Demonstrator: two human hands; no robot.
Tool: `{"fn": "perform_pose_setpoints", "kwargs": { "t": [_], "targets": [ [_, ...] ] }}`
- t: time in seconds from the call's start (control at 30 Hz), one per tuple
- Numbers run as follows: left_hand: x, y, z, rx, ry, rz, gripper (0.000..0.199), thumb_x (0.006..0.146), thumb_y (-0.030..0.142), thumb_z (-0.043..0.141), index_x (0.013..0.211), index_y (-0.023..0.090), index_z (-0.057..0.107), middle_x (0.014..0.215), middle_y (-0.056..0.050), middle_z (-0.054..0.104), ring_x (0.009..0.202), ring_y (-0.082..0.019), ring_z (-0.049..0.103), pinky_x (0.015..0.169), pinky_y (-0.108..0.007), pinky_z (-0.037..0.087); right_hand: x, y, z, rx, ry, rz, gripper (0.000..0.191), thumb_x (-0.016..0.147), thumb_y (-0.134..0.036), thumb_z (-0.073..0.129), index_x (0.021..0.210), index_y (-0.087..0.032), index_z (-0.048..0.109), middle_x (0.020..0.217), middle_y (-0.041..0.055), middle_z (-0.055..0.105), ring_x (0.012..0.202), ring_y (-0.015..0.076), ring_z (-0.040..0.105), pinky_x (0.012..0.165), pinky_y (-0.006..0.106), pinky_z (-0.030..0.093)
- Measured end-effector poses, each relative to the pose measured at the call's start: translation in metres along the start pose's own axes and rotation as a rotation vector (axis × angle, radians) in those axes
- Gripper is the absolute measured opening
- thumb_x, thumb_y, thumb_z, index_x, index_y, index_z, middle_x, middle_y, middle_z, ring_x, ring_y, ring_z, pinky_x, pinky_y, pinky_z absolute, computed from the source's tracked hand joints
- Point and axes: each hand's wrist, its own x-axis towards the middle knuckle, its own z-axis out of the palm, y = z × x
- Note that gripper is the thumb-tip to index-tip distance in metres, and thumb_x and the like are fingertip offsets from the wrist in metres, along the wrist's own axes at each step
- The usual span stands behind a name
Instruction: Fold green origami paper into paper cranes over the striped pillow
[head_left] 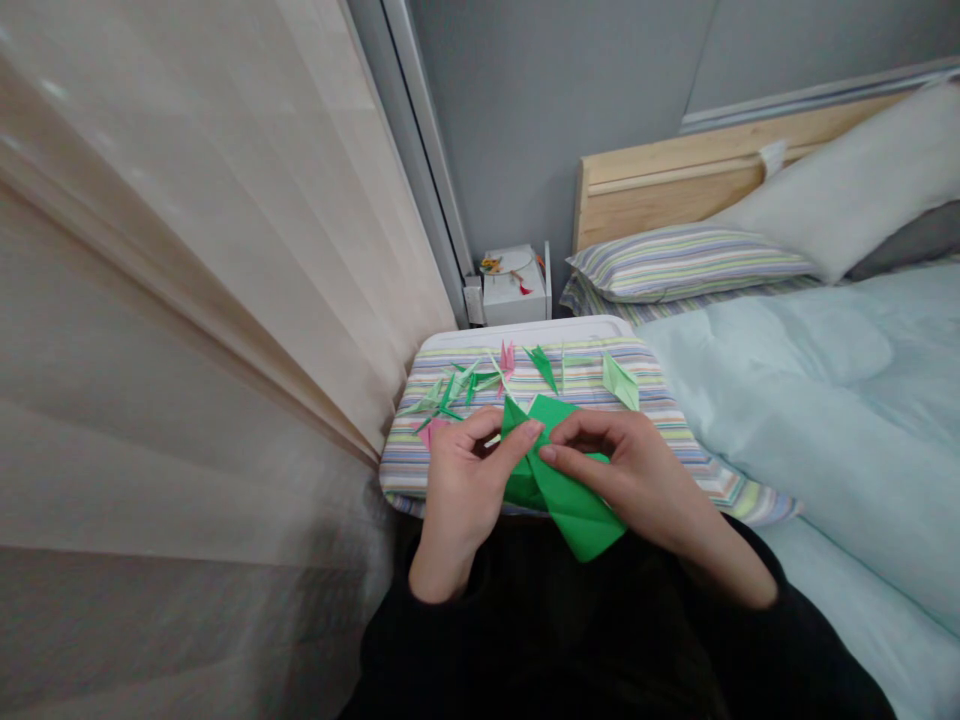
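Observation:
A green sheet of origami paper, partly folded and creased, is held up in front of me over the near edge of the table. My left hand pinches its left side between thumb and fingers. On the other side my right hand is closed on the paper, thumb and index finger near its middle. Behind them lie several folded paper pieces: a dark green one, a pale green one, a pink one and a cluster of green paper cranes.
The small table has a striped cloth. A pale curtain hangs close on the left. To the right is a bed with a light blue quilt and a striped pillow. A white bedside cabinet stands beyond the table.

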Motion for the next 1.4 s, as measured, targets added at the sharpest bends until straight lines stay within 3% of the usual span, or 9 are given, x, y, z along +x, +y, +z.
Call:
{"fn": "perform_pose_setpoints", "kwargs": {
  "t": [0.2, 0.43, 0.6, 0.77, 1.13, 1.4],
  "targets": [
    [0.002, -0.005, 0.000, -0.029, 0.004, -0.031, 0.033, 0.080, 0.038, 0.081, 0.062, 0.015, 0.066, 0.063, 0.002, 0.053, 0.064, -0.012, 0.045, 0.060, -0.024, 0.036, 0.000, 0.001, -0.001, -0.075, -0.008, -0.035, 0.021, 0.091, -0.030, 0.065, 0.074, -0.018, 0.071, 0.070, -0.0013, 0.069, 0.071, 0.0146, 0.061, 0.068, 0.027, 0.043],
    [0.003, -0.006, -0.002, -0.172, -0.128, -0.094, 0.023, 0.082, 0.038, 0.079, 0.079, 0.016, 0.074, 0.075, 0.000, 0.064, 0.069, -0.012, 0.052, 0.064, -0.023, 0.041, 0.000, 0.006, -0.004, -0.061, 0.007, -0.029, 0.021, 0.091, -0.030, 0.065, 0.075, -0.018, 0.070, 0.071, -0.0013, 0.069, 0.071, 0.0148, 0.060, 0.069, 0.027, 0.042],
    [0.002, -0.006, -0.002, -0.098, -0.089, -0.095, 0.035, 0.083, 0.041, 0.077, 0.066, 0.015, 0.060, 0.064, 0.003, 0.048, 0.060, -0.009, 0.040, 0.054, -0.023, 0.031, 0.000, 0.007, -0.001, -0.034, 0.005, -0.007, 0.021, 0.090, -0.031, 0.065, 0.074, -0.018, 0.070, 0.070, -0.0008, 0.068, 0.071, 0.0150, 0.058, 0.069, 0.028, 0.041],
    [0.000, -0.001, 0.002, -0.005, -0.052, -0.020, 0.038, 0.085, 0.035, 0.074, 0.061, 0.016, 0.053, 0.061, 0.004, 0.041, 0.060, -0.009, 0.035, 0.054, -0.024, 0.028, 0.005, 0.010, 0.006, 0.082, -0.009, 0.043, 0.020, 0.087, -0.032, 0.066, 0.073, -0.017, 0.068, 0.071, -0.0006, 0.065, 0.070, 0.0145, 0.055, 0.066, 0.028, 0.041],
    [0.005, -0.003, -0.001, -0.109, 0.012, -0.021, 0.024, 0.080, 0.030, 0.079, 0.068, 0.017, 0.063, 0.064, 0.004, 0.054, 0.063, -0.010, 0.045, 0.059, -0.024, 0.035, 0.003, 0.014, 0.003, 0.051, -0.062, 0.010, 0.020, 0.088, -0.031, 0.067, 0.073, -0.017, 0.067, 0.068, -0.0025, 0.057, 0.069, 0.0131, 0.049, 0.068, 0.028, 0.038],
    [-0.003, 0.005, 0.010, 0.038, 0.069, 0.054, 0.025, 0.084, 0.025, 0.073, 0.064, 0.017, 0.059, 0.062, 0.004, 0.051, 0.060, -0.011, 0.043, 0.056, -0.026, 0.034, 0.012, 0.013, 0.010, 0.261, -0.060, 0.122, 0.021, 0.080, -0.036, 0.073, 0.076, -0.017, 0.067, 0.072, -0.0009, 0.061, 0.070, 0.0140, 0.051, 0.066, 0.028, 0.039]
  ]
}}
